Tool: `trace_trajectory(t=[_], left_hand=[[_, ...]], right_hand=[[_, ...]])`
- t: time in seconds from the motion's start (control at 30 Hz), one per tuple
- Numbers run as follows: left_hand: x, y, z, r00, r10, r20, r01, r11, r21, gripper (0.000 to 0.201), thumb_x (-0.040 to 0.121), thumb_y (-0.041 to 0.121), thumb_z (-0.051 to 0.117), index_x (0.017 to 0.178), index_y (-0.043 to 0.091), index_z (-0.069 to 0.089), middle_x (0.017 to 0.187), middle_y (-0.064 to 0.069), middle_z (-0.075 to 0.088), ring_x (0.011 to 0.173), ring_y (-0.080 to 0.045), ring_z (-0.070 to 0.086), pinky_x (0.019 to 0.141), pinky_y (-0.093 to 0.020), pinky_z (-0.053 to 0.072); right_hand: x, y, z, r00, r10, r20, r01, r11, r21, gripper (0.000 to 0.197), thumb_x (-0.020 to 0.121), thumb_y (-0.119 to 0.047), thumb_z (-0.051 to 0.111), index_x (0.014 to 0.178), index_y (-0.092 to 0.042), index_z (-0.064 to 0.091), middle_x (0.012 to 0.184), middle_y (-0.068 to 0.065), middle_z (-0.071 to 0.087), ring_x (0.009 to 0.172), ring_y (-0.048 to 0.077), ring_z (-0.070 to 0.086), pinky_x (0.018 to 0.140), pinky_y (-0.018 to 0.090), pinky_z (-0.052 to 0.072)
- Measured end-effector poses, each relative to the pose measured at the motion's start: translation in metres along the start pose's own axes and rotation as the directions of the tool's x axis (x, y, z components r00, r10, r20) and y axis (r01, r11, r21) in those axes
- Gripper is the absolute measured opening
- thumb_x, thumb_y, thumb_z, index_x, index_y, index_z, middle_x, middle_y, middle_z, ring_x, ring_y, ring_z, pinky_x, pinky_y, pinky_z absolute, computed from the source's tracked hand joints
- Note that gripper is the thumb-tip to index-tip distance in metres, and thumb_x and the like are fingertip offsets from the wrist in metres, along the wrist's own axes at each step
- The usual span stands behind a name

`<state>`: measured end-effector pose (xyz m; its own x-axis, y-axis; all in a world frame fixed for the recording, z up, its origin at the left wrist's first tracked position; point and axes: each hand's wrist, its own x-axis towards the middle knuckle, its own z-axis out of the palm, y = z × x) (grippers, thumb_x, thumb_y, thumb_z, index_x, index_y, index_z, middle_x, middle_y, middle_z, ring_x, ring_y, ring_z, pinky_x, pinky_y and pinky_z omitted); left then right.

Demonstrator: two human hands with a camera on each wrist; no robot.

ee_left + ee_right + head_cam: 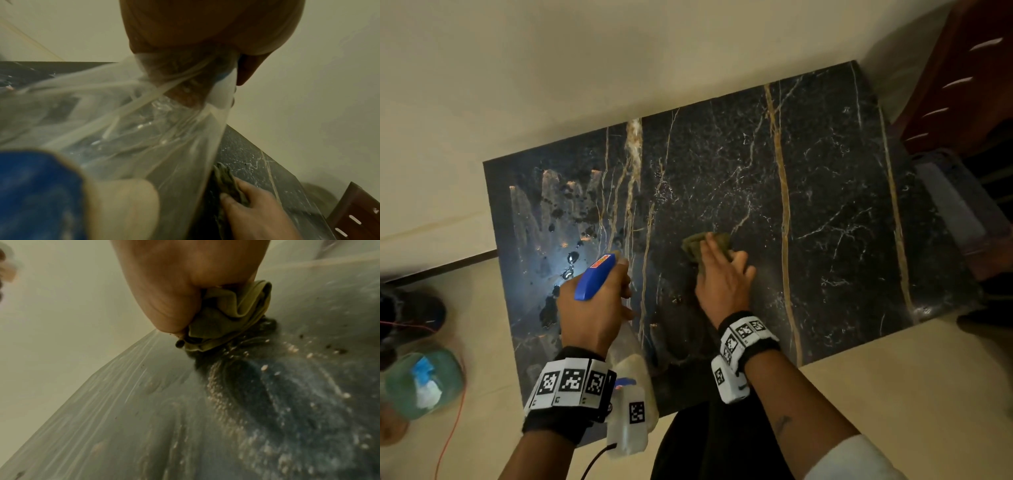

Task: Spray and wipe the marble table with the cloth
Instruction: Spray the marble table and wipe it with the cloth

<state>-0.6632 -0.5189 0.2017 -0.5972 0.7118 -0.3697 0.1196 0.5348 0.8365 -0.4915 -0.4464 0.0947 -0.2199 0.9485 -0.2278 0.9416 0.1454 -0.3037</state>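
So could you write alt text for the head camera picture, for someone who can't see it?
Seen from above, a person's right hand presses a crumpled olive cloth onto a dark veined marble table, while the left hand holds a blue-topped spray bottle over wet patches.

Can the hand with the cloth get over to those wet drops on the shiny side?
Probably yes. The right hand presses the cloth mid-table, and the drops lie to its left on the same marble table. Only the left hand, holding the spray bottle, hangs partly in between.
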Motion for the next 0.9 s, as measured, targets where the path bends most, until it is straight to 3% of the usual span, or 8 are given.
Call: trace_trajectory(t=[0.07,0.17,0.37,0.5,0.6,0.67,0.8,0.9], left_hand=[[-0.003,0.0,0.0,0.999,-0.031,-0.02,0.03,0.999,-0.032,0.026,0.102,0.023,0.065,0.082,0.007,0.069,0.071,-0.006,0.067,0.059,-0.019,0.066,0.051,-0.024,0.057],[-0.013,-0.004,0.001,0.996,-0.086,-0.014,0.084,0.993,-0.081,0.025,0.1,0.027,0.067,0.083,0.01,0.071,0.069,-0.005,0.067,0.06,-0.023,0.064,0.057,-0.038,0.058],[-0.03,-0.006,0.007,0.993,-0.117,0.006,0.117,0.988,-0.102,0.027,0.099,0.021,0.067,0.076,0.006,0.07,0.062,-0.005,0.064,0.058,-0.025,0.062,0.063,-0.052,0.059],[-0.035,-0.007,0.004,0.993,-0.115,-0.006,0.113,0.985,-0.131,0.025,0.099,0.019,0.067,0.074,0.015,0.068,0.058,-0.001,0.061,0.057,-0.022,0.06,0.061,-0.048,0.059],[-0.037,-0.013,0.0,0.993,-0.115,-0.012,0.113,0.985,-0.131,0.03,0.098,0.023,0.068,0.08,0.0,0.07,0.058,-0.002,0.063,0.053,-0.018,0.061,0.056,-0.042,0.059],[-0.038,-0.02,-0.003,0.992,-0.123,-0.024,0.12,0.986,-0.119,0.034,0.097,0.026,0.07,0.078,-0.001,0.071,0.061,-0.008,0.065,0.051,-0.019,0.062,0.055,-0.04,0.059],[-0.046,-0.03,-0.002,0.995,-0.098,-0.02,0.096,0.991,-0.092,0.037,0.096,0.027,0.071,0.071,-0.001,0.068,0.063,-0.017,0.064,0.049,-0.021,0.061,0.05,-0.038,0.058],[-0.052,-0.031,-0.005,0.993,-0.118,-0.022,0.115,0.987,-0.116,0.033,0.097,0.024,0.07,0.072,0.003,0.069,0.062,-0.011,0.064,0.05,-0.018,0.062,0.047,-0.032,0.056]], right_hand=[[0.002,0.006,-0.003,0.992,0.105,-0.067,-0.105,0.994,0.005,0.055,0.093,-0.029,0.059,0.146,-0.032,0.047,0.162,-0.02,0.028,0.116,0.027,0.042,0.086,0.043,0.036],[-0.008,-0.011,0.0,0.995,0.097,-0.04,-0.097,0.995,-0.008,0.06,0.091,-0.024,0.061,0.149,-0.029,0.043,0.164,-0.017,0.024,0.12,0.029,0.04,0.087,0.043,0.035],[-0.03,-0.012,0.009,0.954,-0.279,0.107,0.284,0.958,-0.043,0.061,0.09,-0.025,0.059,0.147,-0.036,0.041,0.163,-0.021,0.023,0.119,0.028,0.041,0.089,0.044,0.037],[-0.025,0.016,0.0,1.0,-0.023,0.006,0.024,0.999,-0.049,0.053,0.094,-0.029,0.056,0.145,-0.036,0.046,0.161,-0.025,0.027,0.117,0.024,0.041,0.087,0.042,0.034],[-0.033,0.006,0.001,0.99,0.134,-0.047,-0.135,0.991,-0.003,0.054,0.095,-0.029,0.057,0.147,-0.033,0.044,0.162,-0.021,0.026,0.118,0.026,0.04,0.088,0.042,0.032],[-0.044,-0.013,0.005,0.995,0.102,0.007,-0.102,0.995,0.016,0.057,0.094,-0.027,0.059,0.148,-0.033,0.043,0.163,-0.02,0.024,0.118,0.026,0.039,0.088,0.041,0.031],[-0.07,-0.024,0.018,0.978,-0.169,0.125,0.176,0.983,-0.055,0.063,0.091,-0.026,0.057,0.15,-0.036,0.037,0.164,-0.023,0.018,0.121,0.025,0.037,0.09,0.041,0.032],[-0.066,0.001,0.013,0.991,-0.122,0.053,0.126,0.988,-0.094,0.058,0.094,-0.028,0.055,0.15,-0.035,0.039,0.164,-0.022,0.02,0.119,0.026,0.04,0.088,0.042,0.034]])
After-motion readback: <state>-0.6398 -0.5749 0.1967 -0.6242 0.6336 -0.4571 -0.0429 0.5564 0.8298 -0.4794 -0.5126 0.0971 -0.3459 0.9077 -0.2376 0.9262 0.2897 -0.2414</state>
